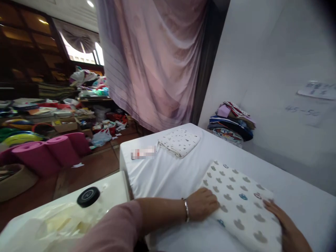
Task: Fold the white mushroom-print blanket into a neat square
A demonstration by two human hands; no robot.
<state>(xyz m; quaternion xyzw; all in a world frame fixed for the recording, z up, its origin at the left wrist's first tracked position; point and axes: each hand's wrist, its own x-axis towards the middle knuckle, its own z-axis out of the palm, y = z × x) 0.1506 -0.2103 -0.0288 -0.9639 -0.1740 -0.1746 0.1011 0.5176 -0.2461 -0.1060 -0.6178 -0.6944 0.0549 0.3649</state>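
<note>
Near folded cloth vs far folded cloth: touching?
Apart. The head view plainly shows a strip of white sheet between the near folded cloth and the far folded cloth.

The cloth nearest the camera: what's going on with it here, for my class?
A person has both hands on a white cloth with animal-head prints, lying on a white-covered surface. The left hand is at its left edge, the right hand at its right; whether they grip or press is unclear. Another folded printed cloth lies farther back, untouched.
</note>
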